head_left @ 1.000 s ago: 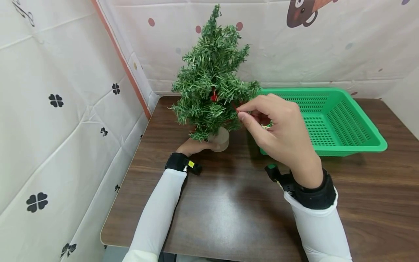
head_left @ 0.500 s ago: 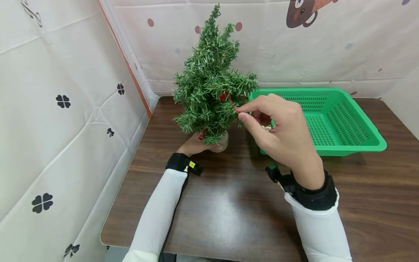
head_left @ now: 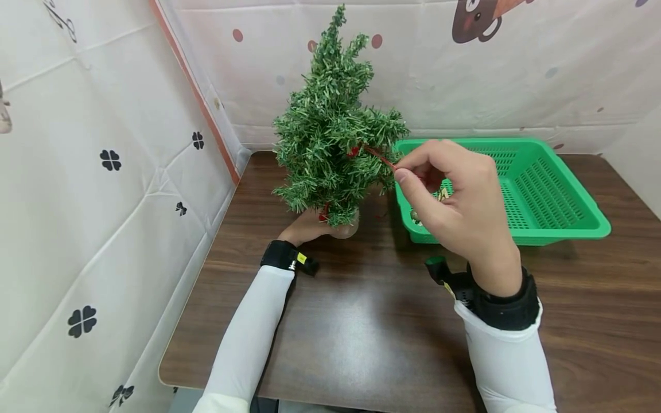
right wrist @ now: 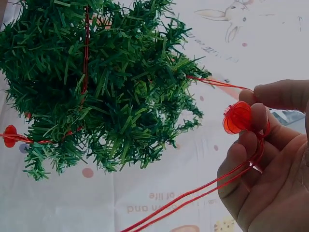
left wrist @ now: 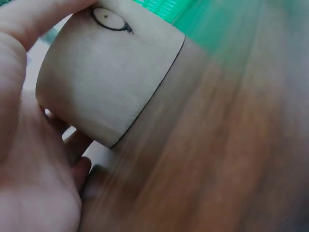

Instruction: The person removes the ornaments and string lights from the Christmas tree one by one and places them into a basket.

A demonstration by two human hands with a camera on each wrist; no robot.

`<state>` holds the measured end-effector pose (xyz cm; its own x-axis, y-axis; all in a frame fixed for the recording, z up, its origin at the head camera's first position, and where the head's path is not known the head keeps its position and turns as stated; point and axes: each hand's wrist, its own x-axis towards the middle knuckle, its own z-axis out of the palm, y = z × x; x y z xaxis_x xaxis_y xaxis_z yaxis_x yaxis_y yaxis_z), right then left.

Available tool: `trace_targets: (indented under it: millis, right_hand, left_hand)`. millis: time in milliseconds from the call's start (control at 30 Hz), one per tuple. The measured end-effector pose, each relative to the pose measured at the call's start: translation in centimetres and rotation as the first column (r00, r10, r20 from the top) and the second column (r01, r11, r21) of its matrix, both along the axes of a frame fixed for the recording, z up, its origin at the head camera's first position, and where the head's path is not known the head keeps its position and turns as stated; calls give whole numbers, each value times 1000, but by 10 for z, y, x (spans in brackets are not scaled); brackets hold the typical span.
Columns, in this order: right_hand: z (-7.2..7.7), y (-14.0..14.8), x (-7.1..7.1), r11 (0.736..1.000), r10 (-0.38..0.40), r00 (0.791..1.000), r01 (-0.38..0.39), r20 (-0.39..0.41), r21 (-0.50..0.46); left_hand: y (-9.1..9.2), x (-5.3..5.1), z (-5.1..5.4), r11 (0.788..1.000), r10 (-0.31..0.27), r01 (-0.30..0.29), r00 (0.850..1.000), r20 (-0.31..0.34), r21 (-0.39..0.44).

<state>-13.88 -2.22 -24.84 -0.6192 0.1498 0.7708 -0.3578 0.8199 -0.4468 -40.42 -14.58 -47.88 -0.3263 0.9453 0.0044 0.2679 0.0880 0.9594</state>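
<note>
A small artificial Christmas tree (head_left: 330,126) stands on a round wooden base (head_left: 347,227). My left hand (head_left: 303,227) grips that base, thumb on one side and fingers on the other; the left wrist view shows the base (left wrist: 108,77) up close, partly blurred. Between thumb and index finger, my right hand (head_left: 459,201) pinches a red string (head_left: 381,157) running taut to the branches. In the right wrist view a red lantern bead (right wrist: 237,118) sits against its curled fingers, and more string (right wrist: 193,193) trails below. Other red beads (head_left: 353,151) hang in the foliage.
A green plastic basket (head_left: 547,232) stands right of the tree, behind my right hand. Small gold and green items (head_left: 442,195) lie in its near left part, mostly hidden. White printed sheets line the wall behind and at the left of the brown table (head_left: 351,344).
The tree has turned, its front red bead shifting right and another bead showing by the base. My right hand has moved slightly right, stretching the string. The left hand stays at the base.
</note>
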Motion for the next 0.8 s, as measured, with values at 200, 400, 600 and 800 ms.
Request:
trace_targets:
  millis: [200,400,600,800]
  right_hand:
    - [0,-1,-1,1000,16,998,-18,-63,-23]
    - [2,0,-1,997,35,991,-43,-128,-60]
    - [3,2,-4,991,17,980,-42,-196,-123]
    - [4,5,-2,981,-58,964,7,-258,-195]
  left_hand:
    - [-7,0,3,995,53,-49,997,51,-85]
    - [-9,7,9,981,113,-98,990,88,-168]
    - [-8,11,11,970,117,-93,989,95,-223]
    - [-10,12,10,930,143,-99,984,102,-354]
